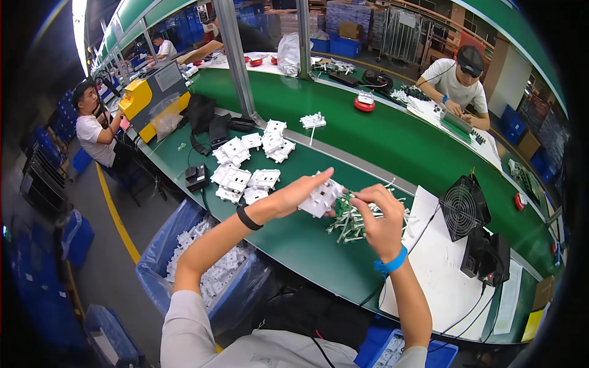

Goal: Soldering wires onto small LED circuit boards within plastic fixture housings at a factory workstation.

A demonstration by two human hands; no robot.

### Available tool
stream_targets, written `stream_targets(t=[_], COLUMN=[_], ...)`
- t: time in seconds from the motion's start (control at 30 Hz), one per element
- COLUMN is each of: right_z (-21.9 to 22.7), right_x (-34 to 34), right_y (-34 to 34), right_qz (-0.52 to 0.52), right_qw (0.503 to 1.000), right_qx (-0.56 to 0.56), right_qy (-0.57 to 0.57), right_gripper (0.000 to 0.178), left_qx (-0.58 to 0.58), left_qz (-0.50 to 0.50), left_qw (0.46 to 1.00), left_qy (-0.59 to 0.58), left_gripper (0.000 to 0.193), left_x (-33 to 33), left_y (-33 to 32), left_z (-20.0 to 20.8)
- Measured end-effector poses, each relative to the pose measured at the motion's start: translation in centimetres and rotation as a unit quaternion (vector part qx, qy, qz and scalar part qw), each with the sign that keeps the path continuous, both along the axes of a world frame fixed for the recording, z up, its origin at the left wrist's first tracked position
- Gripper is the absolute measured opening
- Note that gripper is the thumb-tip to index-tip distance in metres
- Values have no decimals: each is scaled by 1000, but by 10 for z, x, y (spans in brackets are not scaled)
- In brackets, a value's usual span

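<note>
My left hand (293, 195) grips a white plastic housing (321, 199) with small dark openings, raised over the green bench. Close to the housing's right edge, my right hand (383, 221) has its thumb and fingertips pinched on a small green part, too small to make out fully. Below and behind that hand lies a tangled heap of white wire leads with green ends (347, 228). Several more white housings (233, 178) are piled on the bench left of my left hand. One housing (313, 120) lies apart at the far bench edge.
A blue lined bin (152, 260) of white parts stands below the bench at left. On the right are a white sheet (423, 257), a black fan (461, 210) and a power supply (485, 254) with cables. A green conveyor (288, 101) runs beyond a metal post (236, 61). Other people work nearby.
</note>
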State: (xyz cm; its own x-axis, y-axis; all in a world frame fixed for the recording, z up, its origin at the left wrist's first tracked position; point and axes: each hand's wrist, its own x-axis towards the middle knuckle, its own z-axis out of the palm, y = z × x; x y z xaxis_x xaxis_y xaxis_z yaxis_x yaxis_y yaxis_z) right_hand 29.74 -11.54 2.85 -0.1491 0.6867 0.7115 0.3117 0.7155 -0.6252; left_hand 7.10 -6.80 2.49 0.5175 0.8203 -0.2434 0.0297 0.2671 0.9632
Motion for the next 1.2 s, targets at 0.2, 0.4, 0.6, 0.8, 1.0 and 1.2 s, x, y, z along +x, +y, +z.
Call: stream_targets(t=[0.2,0.4,0.6,0.8,1.0,1.2], right_z=[4,-6,-10,-8,-21,-33], right_x=[-2,5,22,26,30,41], right_y=[1,4,4,0,3,4], right_qz=[6,59,58,80,-23,-28], right_qw=[994,989,976,966,983,979], right_qx=[-64,-86,-150,-173,-124,-203], right_qy=[-91,-104,-146,-172,-130,-10], right_gripper=[12,10,11,11,7,41], left_qx=[22,22,45,70,204,147], left_qz=[-10,2,-23,-21,-9,-57], left_qw=[998,996,994,994,955,979], left_qy=[61,88,97,86,215,126], left_gripper=[84,85,87,83,85,79], left_x=[22,27,40,46,74,91], left_y=[-15,-17,-13,-8,12,4], left_z=[7,-8,-30,-42,-53,-14])
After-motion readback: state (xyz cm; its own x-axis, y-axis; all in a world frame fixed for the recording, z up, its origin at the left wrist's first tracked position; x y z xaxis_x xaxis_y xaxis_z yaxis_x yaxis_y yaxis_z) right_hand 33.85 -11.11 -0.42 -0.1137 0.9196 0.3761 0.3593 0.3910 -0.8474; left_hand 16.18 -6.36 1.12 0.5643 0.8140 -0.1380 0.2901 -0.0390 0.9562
